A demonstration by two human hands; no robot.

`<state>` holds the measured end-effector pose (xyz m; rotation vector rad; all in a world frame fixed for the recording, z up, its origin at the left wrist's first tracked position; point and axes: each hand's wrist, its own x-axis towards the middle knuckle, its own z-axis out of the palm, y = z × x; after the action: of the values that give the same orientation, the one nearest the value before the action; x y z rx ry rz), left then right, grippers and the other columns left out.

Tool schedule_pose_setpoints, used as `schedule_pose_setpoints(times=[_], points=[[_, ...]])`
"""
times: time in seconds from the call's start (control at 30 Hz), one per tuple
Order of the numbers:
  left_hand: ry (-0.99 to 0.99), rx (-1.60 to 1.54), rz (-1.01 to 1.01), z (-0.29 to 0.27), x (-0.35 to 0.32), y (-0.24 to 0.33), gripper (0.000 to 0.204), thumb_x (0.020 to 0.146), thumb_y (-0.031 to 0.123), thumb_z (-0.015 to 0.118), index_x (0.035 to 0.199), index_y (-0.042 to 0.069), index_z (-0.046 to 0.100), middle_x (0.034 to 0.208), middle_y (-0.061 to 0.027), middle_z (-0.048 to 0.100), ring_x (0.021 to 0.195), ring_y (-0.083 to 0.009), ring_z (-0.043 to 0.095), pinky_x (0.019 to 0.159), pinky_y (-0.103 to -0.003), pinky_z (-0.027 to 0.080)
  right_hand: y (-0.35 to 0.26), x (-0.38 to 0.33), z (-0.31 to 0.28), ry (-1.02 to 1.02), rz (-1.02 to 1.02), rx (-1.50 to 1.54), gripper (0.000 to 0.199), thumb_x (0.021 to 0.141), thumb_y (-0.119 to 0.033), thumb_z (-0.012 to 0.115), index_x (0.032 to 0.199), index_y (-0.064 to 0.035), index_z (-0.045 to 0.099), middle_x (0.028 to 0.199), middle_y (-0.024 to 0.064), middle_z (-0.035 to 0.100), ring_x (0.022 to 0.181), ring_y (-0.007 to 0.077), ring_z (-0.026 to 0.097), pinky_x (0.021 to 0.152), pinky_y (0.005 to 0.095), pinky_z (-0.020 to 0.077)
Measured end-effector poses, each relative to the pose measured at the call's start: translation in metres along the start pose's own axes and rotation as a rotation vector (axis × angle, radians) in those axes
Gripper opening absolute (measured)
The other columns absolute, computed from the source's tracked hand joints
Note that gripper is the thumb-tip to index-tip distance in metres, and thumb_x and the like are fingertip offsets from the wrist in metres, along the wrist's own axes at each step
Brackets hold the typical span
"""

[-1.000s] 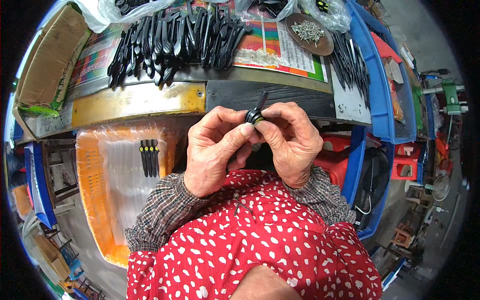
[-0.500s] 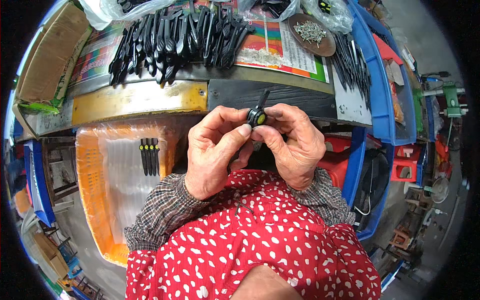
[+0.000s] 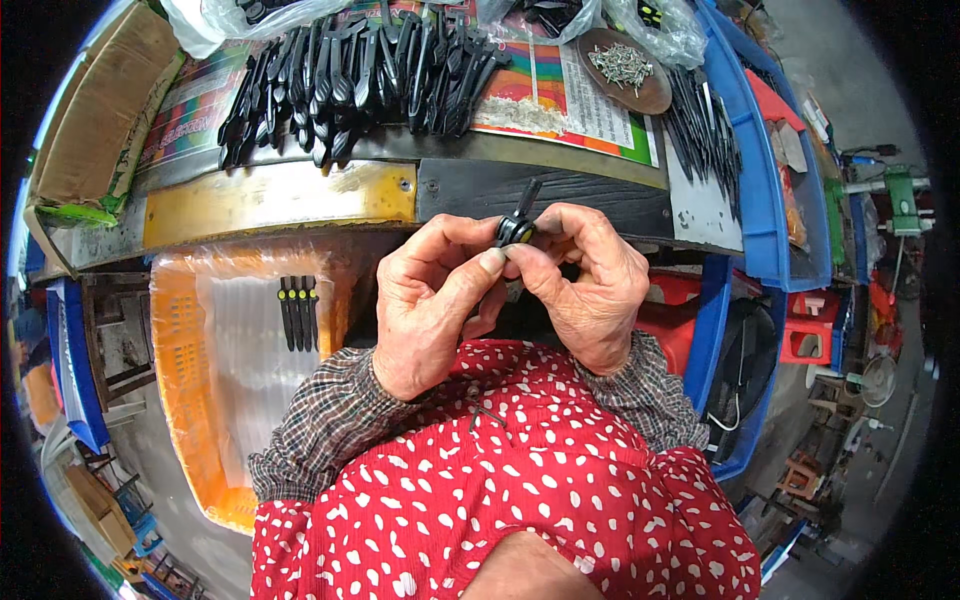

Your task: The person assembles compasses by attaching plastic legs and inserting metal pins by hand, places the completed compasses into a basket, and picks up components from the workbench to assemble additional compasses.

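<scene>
A black plastic piece (image 3: 517, 225) with a round head, a yellow-green disc and a narrow stem is pinched between my hands, just off the table's front edge. My left hand (image 3: 430, 300) grips the round head between thumb and fingers. From the other side, my right hand (image 3: 585, 280) presses its thumb onto the head, partly covering the disc, with its index finger curled behind. The stem points up and slightly right. Below the head, the rest of the piece is hidden by my fingers.
Black plastic handles (image 3: 350, 80) lie heaped on the table, with a round dish (image 3: 650, 92) of small screws and slim black pieces (image 3: 700, 130) to the right. An orange basket (image 3: 190, 400) lined with clear plastic, at lower left, holds several black yellow-tipped pieces (image 3: 298, 312). A blue bin (image 3: 770, 200) borders the right.
My right thumb has moved up onto the round head and now covers part of the yellow-green disc. The piece has tilted slightly; the left hand has hardly moved.
</scene>
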<state>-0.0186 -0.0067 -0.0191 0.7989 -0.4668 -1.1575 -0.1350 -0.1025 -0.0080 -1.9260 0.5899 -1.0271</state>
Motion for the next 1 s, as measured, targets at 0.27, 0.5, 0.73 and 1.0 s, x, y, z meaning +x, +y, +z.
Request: schedule_pose_setpoints(times=[0.27, 0.5, 0.73, 1.0], points=[[0.031, 0.045, -0.007, 0.002, 0.0, 0.0, 0.015, 0.09, 0.003, 0.055, 0.105, 0.001, 0.057, 0.076, -0.0021, 0.059, 0.052, -0.0033, 0.045, 0.041, -0.017, 0.031, 0.001, 0.01, -0.001, -0.031, -0.218, -0.294, 0.023, 0.076, -0.013, 0.072, 0.082, -0.0012, 0.054, 0.065, 0.0074, 0.053, 0.052, 0.0191, 0.057, 0.046, 0.0304, 0.0443], [0.017, 0.051, 0.018, 0.001, 0.002, -0.003, 0.014, 0.09, 0.003, 0.053, 0.103, 0.003, 0.057, 0.079, -0.0036, 0.058, 0.05, -0.0066, 0.045, 0.039, -0.019, 0.03, 0.011, 0.015, 0.0, -0.021, -0.376, -0.4, 0.023, 0.076, -0.016, 0.071, 0.074, -0.0033, 0.052, 0.06, 0.0076, 0.05, 0.049, 0.024, 0.053, 0.044, 0.0339, 0.0415], [0.023, 0.055, 0.033, 0.0, 0.003, -0.002, 0.015, 0.09, 0.003, 0.053, 0.105, 0.003, 0.056, 0.077, -0.0029, 0.057, 0.05, -0.0064, 0.045, 0.039, -0.019, 0.031, 0.006, 0.016, 0.003, 0.004, -0.36, -0.337, 0.025, 0.075, -0.016, 0.073, 0.073, -0.0033, 0.052, 0.06, 0.0073, 0.051, 0.049, 0.0221, 0.054, 0.044, 0.0326, 0.0412], [0.025, 0.039, 0.024, 0.003, 0.003, -0.001, 0.015, 0.091, 0.003, 0.053, 0.105, 0.003, 0.056, 0.077, -0.0024, 0.056, 0.051, -0.0061, 0.045, 0.039, -0.019, 0.031, 0.001, 0.016, -0.002, -0.052, -0.262, -0.331, 0.025, 0.077, -0.016, 0.072, 0.07, -0.0031, 0.052, 0.059, 0.0081, 0.05, 0.049, 0.0233, 0.054, 0.044, 0.0337, 0.0415]])
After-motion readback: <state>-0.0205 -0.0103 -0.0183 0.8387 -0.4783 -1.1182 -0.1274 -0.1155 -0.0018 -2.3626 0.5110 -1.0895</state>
